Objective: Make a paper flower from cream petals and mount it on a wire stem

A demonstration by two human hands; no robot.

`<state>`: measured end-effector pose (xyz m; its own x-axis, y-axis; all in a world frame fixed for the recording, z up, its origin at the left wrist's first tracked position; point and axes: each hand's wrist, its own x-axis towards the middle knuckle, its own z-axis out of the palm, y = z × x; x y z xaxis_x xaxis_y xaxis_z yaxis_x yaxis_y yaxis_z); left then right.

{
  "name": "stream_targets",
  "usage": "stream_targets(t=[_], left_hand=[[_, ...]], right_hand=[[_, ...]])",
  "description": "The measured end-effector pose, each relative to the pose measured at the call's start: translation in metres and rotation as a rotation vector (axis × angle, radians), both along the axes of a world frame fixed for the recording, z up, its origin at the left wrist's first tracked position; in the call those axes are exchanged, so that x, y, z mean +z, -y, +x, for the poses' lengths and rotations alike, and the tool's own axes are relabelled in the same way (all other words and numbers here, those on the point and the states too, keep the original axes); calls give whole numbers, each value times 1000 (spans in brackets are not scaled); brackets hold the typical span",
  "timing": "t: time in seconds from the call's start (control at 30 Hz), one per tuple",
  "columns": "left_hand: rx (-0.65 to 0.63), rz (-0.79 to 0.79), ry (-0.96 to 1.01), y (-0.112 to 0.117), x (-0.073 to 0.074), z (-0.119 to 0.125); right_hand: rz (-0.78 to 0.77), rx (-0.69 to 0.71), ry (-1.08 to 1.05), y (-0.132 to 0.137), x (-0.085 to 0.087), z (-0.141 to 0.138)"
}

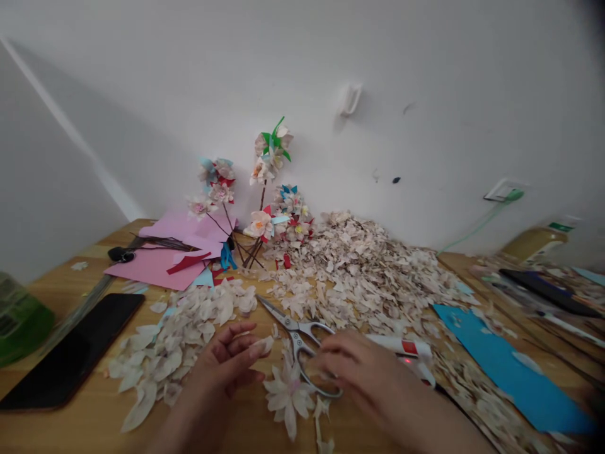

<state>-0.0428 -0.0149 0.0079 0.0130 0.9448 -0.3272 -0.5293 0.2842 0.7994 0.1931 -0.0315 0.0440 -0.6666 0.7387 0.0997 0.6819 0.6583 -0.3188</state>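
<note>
My left hand [225, 362] lies palm up on the wooden table [66, 416], fingers loosely curled, pinching a pale paper petal [265, 344] at the fingertips. My right hand [363, 372] rests palm down over the handles of grey scissors [295, 334], whose blades point up and left. A finished pale paper flower [287, 394] lies between the two hands. A white glue stick with a red band [401, 346] lies just beyond my right hand.
Heaps of cut petals [368, 265] cover the middle; a smaller pile [179, 340] sits left. A black phone [70, 353] and green container [19, 321] lie far left. Pink paper [161, 265], blue paper [510, 372], standing paper flowers [265, 208] near the wall.
</note>
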Motion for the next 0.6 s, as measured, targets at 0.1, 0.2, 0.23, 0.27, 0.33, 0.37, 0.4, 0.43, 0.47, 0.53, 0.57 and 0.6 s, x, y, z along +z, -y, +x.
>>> stream_targets(t=[0.1,0.2,0.23,0.27,0.33,0.37,0.4,0.43,0.47,0.53,0.57,0.6], left_hand=[[-6,0,29,-1,1,-3],[1,16,44,-3,1,-7],[9,19,47,-4,1,-8],[19,18,50,-4,1,-9],[36,16,55,-6,2,-12],[43,17,58,-6,3,-13],[50,19,59,-6,4,-14],[58,24,59,-7,5,-16],[68,30,58,-7,7,-17],[93,41,52,-9,9,-21],[107,45,48,-10,9,-22],[117,45,45,-11,9,-24]], right_hand=[[219,196,140,-6,-20,-36],[351,265,194,-11,-42,-44],[372,283,202,-13,-47,-44],[391,301,197,-15,-50,-44],[407,337,131,-19,-50,-42],[404,342,57,-21,-48,-41],[383,326,-42,-23,-46,-39],[331,289,-162,-24,-43,-36],[241,218,-314,-26,-41,-33],[15,-12,-641,-28,-41,-28],[-92,-141,-788,-29,-45,-26],[-158,-250,-898,-29,-49,-25]])
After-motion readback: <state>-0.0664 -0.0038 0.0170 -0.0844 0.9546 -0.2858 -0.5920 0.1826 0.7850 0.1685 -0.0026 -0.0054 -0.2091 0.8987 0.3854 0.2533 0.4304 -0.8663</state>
